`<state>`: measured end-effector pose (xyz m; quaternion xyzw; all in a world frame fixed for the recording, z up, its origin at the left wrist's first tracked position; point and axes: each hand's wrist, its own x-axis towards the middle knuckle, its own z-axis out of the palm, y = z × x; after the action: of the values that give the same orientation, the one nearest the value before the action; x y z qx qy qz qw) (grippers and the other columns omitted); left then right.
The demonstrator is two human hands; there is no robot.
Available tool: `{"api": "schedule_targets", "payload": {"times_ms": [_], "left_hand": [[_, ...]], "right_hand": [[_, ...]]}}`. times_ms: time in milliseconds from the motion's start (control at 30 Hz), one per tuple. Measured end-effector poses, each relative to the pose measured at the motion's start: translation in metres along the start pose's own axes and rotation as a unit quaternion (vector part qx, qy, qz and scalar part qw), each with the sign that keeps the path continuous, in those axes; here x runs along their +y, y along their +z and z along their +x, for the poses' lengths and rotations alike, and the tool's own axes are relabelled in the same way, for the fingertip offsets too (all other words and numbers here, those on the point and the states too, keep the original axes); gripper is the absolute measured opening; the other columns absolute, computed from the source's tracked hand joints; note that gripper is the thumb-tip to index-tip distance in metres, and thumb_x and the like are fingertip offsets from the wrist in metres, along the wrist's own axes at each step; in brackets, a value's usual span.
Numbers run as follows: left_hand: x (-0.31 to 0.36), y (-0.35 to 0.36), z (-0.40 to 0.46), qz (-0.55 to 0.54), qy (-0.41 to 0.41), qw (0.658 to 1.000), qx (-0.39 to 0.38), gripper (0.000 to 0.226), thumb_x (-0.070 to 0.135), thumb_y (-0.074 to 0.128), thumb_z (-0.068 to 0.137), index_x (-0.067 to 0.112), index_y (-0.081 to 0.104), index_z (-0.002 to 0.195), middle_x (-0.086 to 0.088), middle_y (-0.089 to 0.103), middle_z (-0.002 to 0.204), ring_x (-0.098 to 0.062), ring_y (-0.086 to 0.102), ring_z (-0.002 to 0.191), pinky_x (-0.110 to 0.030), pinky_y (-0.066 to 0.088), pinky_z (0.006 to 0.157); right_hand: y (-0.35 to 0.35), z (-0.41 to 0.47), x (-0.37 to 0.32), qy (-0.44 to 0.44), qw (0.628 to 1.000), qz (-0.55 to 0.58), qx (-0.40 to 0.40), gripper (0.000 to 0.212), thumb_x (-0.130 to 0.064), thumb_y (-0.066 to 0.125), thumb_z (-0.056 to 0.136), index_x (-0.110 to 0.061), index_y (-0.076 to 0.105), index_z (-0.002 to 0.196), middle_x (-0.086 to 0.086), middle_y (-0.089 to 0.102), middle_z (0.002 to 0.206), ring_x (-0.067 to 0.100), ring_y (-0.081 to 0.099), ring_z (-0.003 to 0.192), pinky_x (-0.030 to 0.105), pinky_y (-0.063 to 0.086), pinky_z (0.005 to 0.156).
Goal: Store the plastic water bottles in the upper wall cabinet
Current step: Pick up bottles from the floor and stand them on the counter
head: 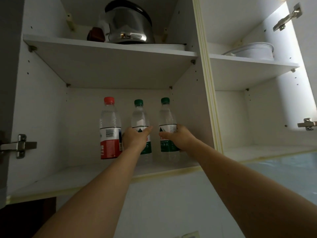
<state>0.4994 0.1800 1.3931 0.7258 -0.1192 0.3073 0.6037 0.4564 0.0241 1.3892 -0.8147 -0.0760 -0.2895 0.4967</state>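
Observation:
Three clear plastic water bottles stand upright in a row at the back of the lower shelf (72,172) of the open white wall cabinet. The red-capped bottle (109,117) with a red label is on the left and stands free. My left hand (134,137) is wrapped around the label of the middle green-capped bottle (139,115). My right hand (180,137) grips the label of the right green-capped bottle (166,114), close to the cabinet's right wall. Both forearms reach up from below.
On the upper shelf (109,48) sit a steel kettle (128,23) and a dark brown object (96,34). The right cabinet section holds a white round container (253,50) on its upper shelf. Door hinges (18,146) stick out at the left and right sides.

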Motion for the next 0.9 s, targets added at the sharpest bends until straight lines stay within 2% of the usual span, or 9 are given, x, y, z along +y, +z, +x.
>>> {"api": "schedule_targets", "payload": {"times_ms": [100, 167, 300, 367, 467, 600, 733, 800, 900], "left_hand": [[0.001, -0.002, -0.008, 0.012, -0.009, 1.0, -0.02, 0.061, 0.049, 0.074, 0.089, 0.007, 0.053, 0.129, -0.007, 0.06, 0.127, -0.027, 0.06, 0.107, -0.032, 0.045, 0.083], [0.003, -0.005, -0.014, 0.038, -0.014, 0.998, -0.037, 0.072, 0.049, 0.072, 0.09, 0.006, 0.045, 0.141, -0.013, 0.056, 0.137, -0.031, 0.058, 0.118, -0.039, 0.051, 0.092], [0.012, -0.009, -0.04, 0.084, 0.003, 0.995, -0.049, 0.093, 0.052, 0.075, 0.086, 0.008, 0.029, 0.153, -0.018, 0.038, 0.15, -0.037, 0.048, 0.132, -0.047, 0.048, 0.105], [0.02, -0.011, -0.061, 0.089, 0.038, 0.994, -0.045, 0.089, 0.05, 0.074, 0.087, 0.01, 0.031, 0.153, -0.016, 0.035, 0.152, -0.037, 0.046, 0.134, -0.051, 0.047, 0.107], [0.03, -0.017, -0.099, 0.079, 0.105, 0.991, -0.037, 0.07, 0.042, 0.07, 0.093, 0.013, 0.039, 0.148, -0.012, 0.04, 0.149, -0.03, 0.048, 0.131, -0.047, 0.047, 0.107], [0.034, -0.013, -0.157, 0.009, 0.185, 0.981, -0.052, 0.04, 0.032, 0.067, 0.097, 0.015, 0.056, 0.132, -0.002, 0.059, 0.127, -0.012, 0.055, 0.111, -0.018, 0.044, 0.086], [0.022, 0.007, -0.223, -0.043, 0.21, 0.971, -0.106, 0.022, 0.03, 0.068, 0.095, 0.02, 0.063, 0.115, 0.01, 0.064, 0.104, 0.0, 0.059, 0.093, -0.004, 0.044, 0.074], [0.009, 0.025, -0.256, -0.062, 0.196, 0.968, -0.144, 0.015, 0.03, 0.068, 0.096, 0.023, 0.064, 0.108, 0.012, 0.066, 0.099, 0.001, 0.061, 0.091, -0.01, 0.051, 0.078], [-0.016, 0.058, -0.312, -0.077, 0.154, 0.959, -0.224, 0.007, 0.023, 0.069, 0.096, 0.018, 0.067, 0.101, 0.01, 0.068, 0.091, -0.008, 0.065, 0.086, -0.041, 0.061, 0.081]], "right_hand": [[0.0, -0.001, 0.002, 0.002, 1.0, -0.018, 0.007, 0.044, -0.036, 0.077, 0.089, -0.015, 0.06, 0.125, 0.007, 0.07, 0.111, 0.024, 0.069, 0.099, 0.041, 0.06, 0.087], [-0.001, -0.004, 0.004, 0.005, 0.999, -0.04, 0.013, 0.047, -0.033, 0.08, 0.087, -0.015, 0.06, 0.127, 0.007, 0.071, 0.114, 0.023, 0.069, 0.1, 0.043, 0.059, 0.091], [-0.009, -0.027, 0.006, -0.001, 0.994, -0.078, 0.076, 0.072, -0.036, 0.08, 0.086, -0.013, 0.046, 0.145, 0.003, 0.065, 0.119, 0.017, 0.067, 0.098, 0.022, 0.052, 0.071], [-0.016, -0.048, 0.001, -0.019, 0.987, -0.12, 0.103, 0.077, -0.04, 0.077, 0.088, -0.014, 0.042, 0.151, 0.007, 0.063, 0.133, 0.019, 0.064, 0.104, 0.02, 0.046, 0.073], [-0.027, -0.098, 0.0, -0.05, 0.981, -0.15, 0.11, 0.059, -0.038, 0.072, 0.092, -0.016, 0.053, 0.144, 0.006, 0.066, 0.129, 0.015, 0.062, 0.101, 0.02, 0.048, 0.07], [-0.058, -0.172, 0.02, -0.099, 0.965, -0.203, 0.134, 0.04, -0.032, 0.068, 0.095, -0.017, 0.063, 0.132, 0.001, 0.067, 0.119, 0.016, 0.064, 0.107, 0.032, 0.053, 0.093], [-0.095, -0.244, 0.056, -0.109, 0.959, -0.221, 0.141, 0.034, -0.025, 0.067, 0.096, -0.015, 0.065, 0.129, -0.001, 0.064, 0.12, 0.012, 0.061, 0.108, 0.036, 0.052, 0.098], [-0.113, -0.278, 0.081, -0.089, 0.958, -0.231, 0.146, 0.033, -0.024, 0.067, 0.095, -0.015, 0.066, 0.127, -0.001, 0.066, 0.118, 0.013, 0.063, 0.107, 0.038, 0.053, 0.096], [-0.138, -0.33, 0.126, -0.023, 0.965, -0.221, 0.137, 0.028, -0.023, 0.067, 0.094, -0.019, 0.068, 0.122, -0.003, 0.069, 0.113, 0.012, 0.065, 0.105, 0.038, 0.055, 0.096]]}}
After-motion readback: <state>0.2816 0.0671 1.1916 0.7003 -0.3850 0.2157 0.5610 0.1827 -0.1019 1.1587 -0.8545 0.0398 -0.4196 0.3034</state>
